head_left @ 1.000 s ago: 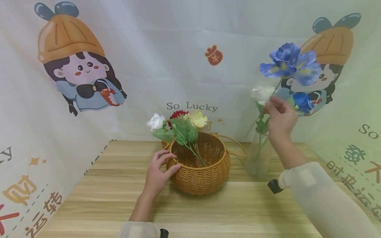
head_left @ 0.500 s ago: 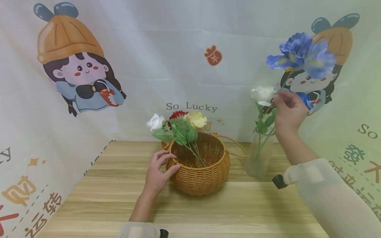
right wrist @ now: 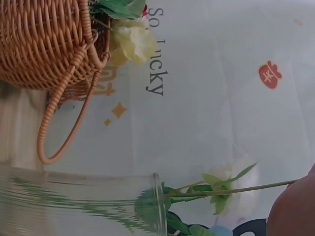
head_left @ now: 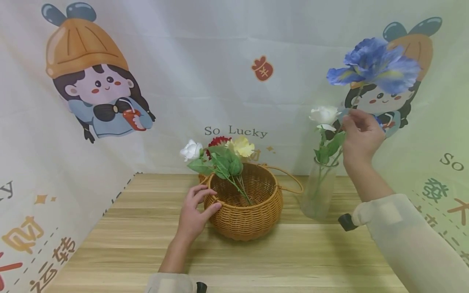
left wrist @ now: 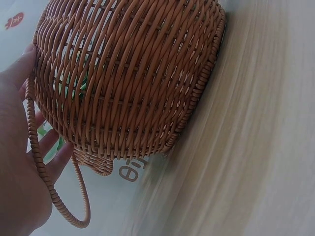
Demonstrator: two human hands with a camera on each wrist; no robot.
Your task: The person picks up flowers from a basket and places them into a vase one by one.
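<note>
In the head view, my right hand [head_left: 362, 140] pinches the stem of a large blue artificial flower [head_left: 373, 67]. Its bloom stands above the fingers. In the right wrist view the stem [right wrist: 246, 189] runs from the hand to the mouth of a clear glass vase [head_left: 318, 195]. A white rose [head_left: 324, 116] with leaves stands in this vase; another blue bloom is mostly hidden behind the hand. My left hand [head_left: 195, 209] rests against the left rim of a round wicker basket [head_left: 247, 221], with spread, slightly bent fingers. The left wrist view shows a loop handle [left wrist: 44, 167] beside that palm.
A white rose [head_left: 191, 150], a yellow flower [head_left: 242, 146] and a red flower [head_left: 220, 141] lean over the basket's back left rim. The basket's right handle [head_left: 293, 175] sticks out toward the vase. Printed cloth [head_left: 176, 73] hangs behind the wooden table [head_left: 249, 264].
My right hand has moved right and slightly up with the blue flower, whose bloom tilts further right. The second blue bloom has become mostly hidden. My left hand and the basket stay put.
</note>
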